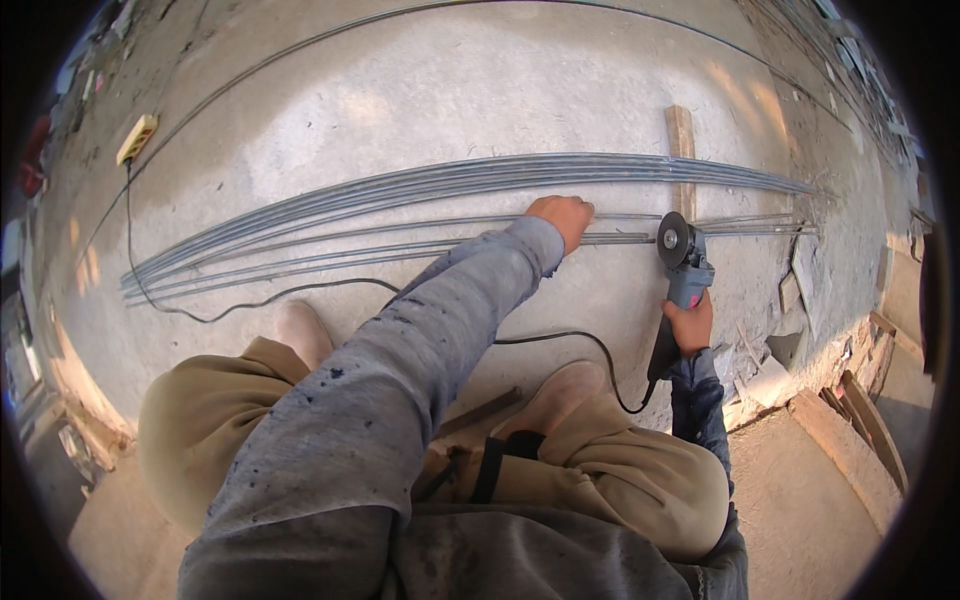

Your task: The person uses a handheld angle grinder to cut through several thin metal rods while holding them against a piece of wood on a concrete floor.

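My left hand (563, 218) is closed around a thin metal rod (625, 216) in the middle of the floor. My right hand (690, 322) grips an angle grinder (688, 282), whose dark disc (675, 240) faces the rods just beyond it. Whether the disc touches a rod or is spinning, I cannot tell. Farther off, a bundle of long steel rods (450, 180) runs left to right, its right part resting on a wooden block (680, 130). Several looser rods lie nearer to me and pass by the disc. The black power cord (570, 336) trails from the grinder's rear.
The cord curves left across the concrete floor (420, 110) to a yellow power strip (138, 140). My shoes (575, 390) are close to the near rods and the cord. Broken slabs (795, 275) and wood planks (848, 455) lie at the right. A long cable (300, 45) arcs along the back.
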The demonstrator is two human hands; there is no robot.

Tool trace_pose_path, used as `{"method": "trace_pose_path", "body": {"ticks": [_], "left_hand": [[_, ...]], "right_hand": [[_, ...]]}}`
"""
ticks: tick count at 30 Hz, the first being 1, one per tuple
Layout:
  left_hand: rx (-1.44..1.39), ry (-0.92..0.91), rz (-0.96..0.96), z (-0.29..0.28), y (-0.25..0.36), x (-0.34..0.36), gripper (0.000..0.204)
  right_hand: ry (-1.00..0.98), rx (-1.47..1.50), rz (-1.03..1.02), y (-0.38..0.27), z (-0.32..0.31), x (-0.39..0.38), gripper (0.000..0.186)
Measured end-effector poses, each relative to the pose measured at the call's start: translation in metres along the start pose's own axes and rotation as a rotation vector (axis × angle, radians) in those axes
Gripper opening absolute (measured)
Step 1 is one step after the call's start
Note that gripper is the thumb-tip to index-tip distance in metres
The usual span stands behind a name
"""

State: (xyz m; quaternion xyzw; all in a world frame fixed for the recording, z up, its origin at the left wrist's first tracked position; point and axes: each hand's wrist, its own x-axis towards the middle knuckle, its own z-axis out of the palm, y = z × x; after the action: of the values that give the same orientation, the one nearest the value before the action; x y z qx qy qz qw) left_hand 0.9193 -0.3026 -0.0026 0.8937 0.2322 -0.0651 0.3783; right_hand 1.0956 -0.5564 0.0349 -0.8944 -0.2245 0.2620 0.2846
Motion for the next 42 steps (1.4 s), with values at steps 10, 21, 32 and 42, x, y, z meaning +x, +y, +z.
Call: {"method": "trace_pose_path", "body": {"ticks": [10,21,32,42], "left_hand": [[0.251,0.015,0.106,-0.018,0.019,-0.011,0.023],[0.421,0.180,0.115,-0.037,-0.010,0.018,0.032],[0.539,0.068,0.232,-0.035,-0.015,0.005,0.032],[0.291,0.184,0.162,0.007,-0.029,-0.019,0.031]], "right_hand": [[-0.010,0.555,0.175,0.015,-0.016,-0.005,0.041],[-0.022,0.552,0.158,0.016,-0.016,-0.003,0.041],[-0.008,0.538,0.155,0.015,-0.019,-0.002,0.041],[-0.050,0.468,0.128,0.008,-0.014,-0.003,0.043]]}}
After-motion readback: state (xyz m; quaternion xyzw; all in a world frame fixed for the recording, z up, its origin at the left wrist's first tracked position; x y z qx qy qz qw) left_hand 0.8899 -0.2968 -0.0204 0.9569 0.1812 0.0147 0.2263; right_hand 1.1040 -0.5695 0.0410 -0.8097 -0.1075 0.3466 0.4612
